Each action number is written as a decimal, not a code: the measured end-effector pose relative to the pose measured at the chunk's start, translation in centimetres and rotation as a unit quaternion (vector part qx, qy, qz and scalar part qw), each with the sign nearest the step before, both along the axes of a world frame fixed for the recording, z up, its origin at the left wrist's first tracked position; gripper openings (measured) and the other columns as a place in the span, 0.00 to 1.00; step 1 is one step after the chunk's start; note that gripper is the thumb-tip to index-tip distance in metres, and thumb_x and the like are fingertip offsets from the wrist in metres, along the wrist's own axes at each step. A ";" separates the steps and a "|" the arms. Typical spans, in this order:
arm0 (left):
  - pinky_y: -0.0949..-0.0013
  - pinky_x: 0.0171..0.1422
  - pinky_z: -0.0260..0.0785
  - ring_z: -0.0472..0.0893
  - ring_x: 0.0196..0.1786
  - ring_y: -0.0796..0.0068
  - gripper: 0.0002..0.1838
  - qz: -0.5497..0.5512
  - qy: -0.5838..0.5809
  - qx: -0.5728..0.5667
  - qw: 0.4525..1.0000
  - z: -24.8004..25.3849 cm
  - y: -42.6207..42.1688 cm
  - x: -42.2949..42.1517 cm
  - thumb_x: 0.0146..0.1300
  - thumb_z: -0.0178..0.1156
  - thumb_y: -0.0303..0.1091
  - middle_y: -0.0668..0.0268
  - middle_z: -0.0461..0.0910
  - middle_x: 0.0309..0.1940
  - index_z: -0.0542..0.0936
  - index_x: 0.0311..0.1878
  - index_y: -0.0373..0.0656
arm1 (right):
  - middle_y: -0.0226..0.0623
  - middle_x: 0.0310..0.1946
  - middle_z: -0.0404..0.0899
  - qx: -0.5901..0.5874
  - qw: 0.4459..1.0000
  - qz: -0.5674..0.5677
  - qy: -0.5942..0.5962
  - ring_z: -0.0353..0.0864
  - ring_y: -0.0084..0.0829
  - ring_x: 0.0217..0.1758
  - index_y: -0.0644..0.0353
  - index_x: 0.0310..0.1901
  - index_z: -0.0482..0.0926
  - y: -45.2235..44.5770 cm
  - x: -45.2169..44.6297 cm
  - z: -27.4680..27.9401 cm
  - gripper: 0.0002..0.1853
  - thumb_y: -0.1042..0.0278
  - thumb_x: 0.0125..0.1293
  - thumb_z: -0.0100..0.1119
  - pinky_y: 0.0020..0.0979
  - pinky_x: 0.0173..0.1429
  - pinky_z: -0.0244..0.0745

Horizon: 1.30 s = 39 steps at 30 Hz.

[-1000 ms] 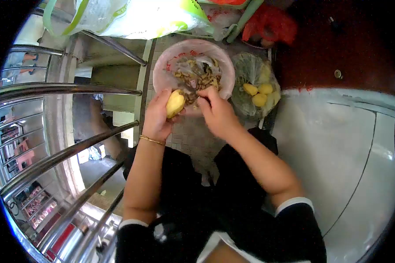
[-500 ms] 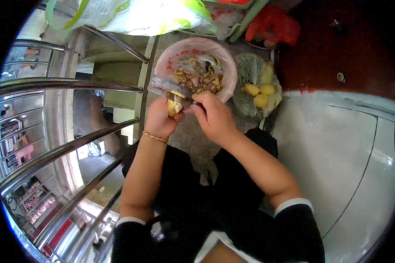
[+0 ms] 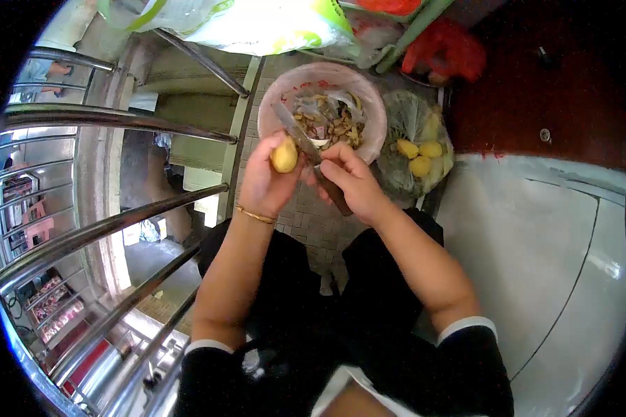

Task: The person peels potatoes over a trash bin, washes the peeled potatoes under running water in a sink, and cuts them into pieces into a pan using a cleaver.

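1. The left grip (image 3: 263,179) is wrapped around a yellow potato (image 3: 284,154), which shows on its side toward the right grip.
2. The right grip (image 3: 357,186) grasps a knife (image 3: 300,137); its blade slants away past the potato, and whether the two touch I cannot tell.
3. Just behind the left grip, a gold bracelet (image 3: 256,216) circles the wrist.
4. Just beyond both grips, a pink basin (image 3: 266,104) holds peelings (image 3: 342,129).
5. Beyond and right of the right grip, three yellow potatoes (image 3: 420,165) lie with a clear plastic bag (image 3: 400,111).
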<state>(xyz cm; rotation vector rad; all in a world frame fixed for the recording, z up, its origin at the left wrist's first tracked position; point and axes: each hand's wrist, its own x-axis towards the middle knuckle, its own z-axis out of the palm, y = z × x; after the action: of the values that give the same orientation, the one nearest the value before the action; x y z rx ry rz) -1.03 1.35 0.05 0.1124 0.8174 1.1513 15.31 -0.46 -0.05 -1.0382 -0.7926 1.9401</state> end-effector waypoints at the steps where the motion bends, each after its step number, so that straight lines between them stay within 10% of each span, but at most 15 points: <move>1: 0.65 0.49 0.68 0.75 0.44 0.72 0.13 -0.016 -0.042 0.012 0.999 0.0 0.1 -0.1 0.63 0.50 0.39 0.65 0.77 0.39 0.74 0.46 0.42 | 0.33 0.33 0.73 -0.001 1.000 0.000 0.000 0.72 0.22 0.27 0.57 0.44 0.66 0.0 0.0 -0.3 0.06 0.68 0.68 0.48 0.25 0.28 0.67; 5: 0.68 0.46 0.67 0.74 0.43 0.73 0.14 -0.018 -0.081 0.005 0.997 -0.2 -0.4 0.0 0.64 0.48 0.41 0.66 0.76 0.39 0.72 0.47 0.44 | 0.39 0.38 0.76 0.084 0.991 -0.011 -0.106 0.76 0.27 0.33 0.58 0.47 0.67 -0.2 0.0 -1.3 0.09 0.69 0.67 0.49 0.28 0.35 0.70; 7: 0.69 0.45 0.67 0.74 0.43 0.74 0.14 -0.003 -0.041 -0.020 0.999 -0.6 -0.4 0.3 0.66 0.48 0.44 0.68 0.75 0.38 0.72 0.47 0.46 | 0.41 0.38 0.76 0.342 0.887 -0.011 -0.311 0.77 0.36 0.39 0.57 0.48 0.70 -0.3 -0.4 -0.7 0.11 0.69 0.65 0.51 0.35 0.38 0.72; 12: 0.65 0.44 0.67 0.74 0.40 0.75 0.17 -0.018 0.028 -0.040 0.999 -0.4 -0.7 0.3 0.67 0.46 0.53 0.74 0.77 0.37 0.74 0.42 0.52 | 0.42 0.41 0.75 0.501 0.744 0.019 -0.440 0.76 0.45 0.42 0.57 0.48 0.72 -0.8 -0.9 -0.1 0.15 0.77 0.58 0.54 0.35 0.45 0.73; 19: 0.72 0.34 0.67 0.76 0.34 0.71 0.19 -0.095 0.064 -0.042 0.993 0.5 -0.6 -0.5 0.69 0.43 0.53 0.65 0.78 0.35 0.73 0.44 0.48 | 0.38 0.35 0.75 0.135 0.919 0.078 -0.362 0.75 0.30 0.38 0.60 0.48 0.70 1.1 0.4 -1.9 0.10 0.70 0.67 0.47 0.30 0.43 0.71; 23: 0.71 0.35 0.68 0.76 0.36 0.73 0.19 -0.049 0.048 -0.056 0.996 0.4 -0.4 -0.1 0.69 0.42 0.53 0.68 0.79 0.36 0.74 0.43 0.48 | 0.47 0.39 0.77 0.147 0.931 0.024 -0.333 0.78 0.46 0.42 0.58 0.47 0.71 0.2 -0.2 -1.2 0.11 0.66 0.65 0.49 0.39 0.45 0.72; 26: 0.70 0.36 0.69 0.77 0.37 0.74 0.19 -0.051 0.011 -0.028 0.998 -0.5 -0.5 -0.8 0.69 0.42 0.52 0.70 0.79 0.36 0.74 0.44 0.48 | 0.45 0.40 0.75 0.437 0.810 0.002 -0.391 0.77 0.45 0.41 0.58 0.47 0.71 -0.7 -0.7 -0.6 0.10 0.72 0.64 0.50 0.35 0.44 0.71; 30: 0.69 0.35 0.68 0.77 0.38 0.71 0.17 -0.093 -0.009 -0.008 0.996 -0.9 -0.3 -1.5 0.68 0.45 0.50 0.68 0.78 0.36 0.73 0.45 0.47 | 0.45 0.38 0.75 0.510 0.731 -0.007 -0.453 0.77 0.44 0.41 0.59 0.47 0.71 0.0 -0.7 -0.9 0.10 0.70 0.65 0.50 0.35 0.41 0.72; 35: 0.69 0.34 0.68 0.78 0.37 0.69 0.17 -0.110 0.006 -0.064 0.992 0.3 -0.1 -0.8 0.68 0.46 0.49 0.66 0.79 0.36 0.74 0.44 0.45 | 0.37 0.29 0.74 0.044 0.941 0.084 -0.326 0.76 0.28 0.32 0.61 0.46 0.69 1.4 0.5 -4.1 0.10 0.65 0.69 0.45 0.30 0.34 0.71; 37: 0.67 0.35 0.69 0.78 0.37 0.69 0.18 -0.107 0.006 -0.057 0.993 0.7 -0.1 -0.4 0.68 0.45 0.49 0.65 0.79 0.37 0.73 0.46 0.44 | 0.35 0.30 0.74 0.053 0.951 0.062 -0.298 0.73 0.23 0.30 0.61 0.47 0.68 1.2 0.5 -3.5 0.11 0.65 0.69 0.45 0.27 0.35 0.70; 39: 0.70 0.33 0.68 0.77 0.36 0.69 0.18 -0.072 0.080 -0.108 0.988 1.5 -0.1 0.1 0.69 0.43 0.49 0.65 0.78 0.36 0.74 0.46 0.46 | 0.47 0.37 0.77 0.187 0.934 -0.018 -0.304 0.78 0.45 0.39 0.60 0.46 0.71 0.0 -0.3 -2.2 0.11 0.65 0.66 0.50 0.38 0.43 0.72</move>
<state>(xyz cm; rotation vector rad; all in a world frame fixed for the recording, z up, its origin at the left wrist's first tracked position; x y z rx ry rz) -0.95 1.22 1.56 0.0833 1.0537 0.9210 15.00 -0.46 -2.26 -1.4086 -1.4053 1.3492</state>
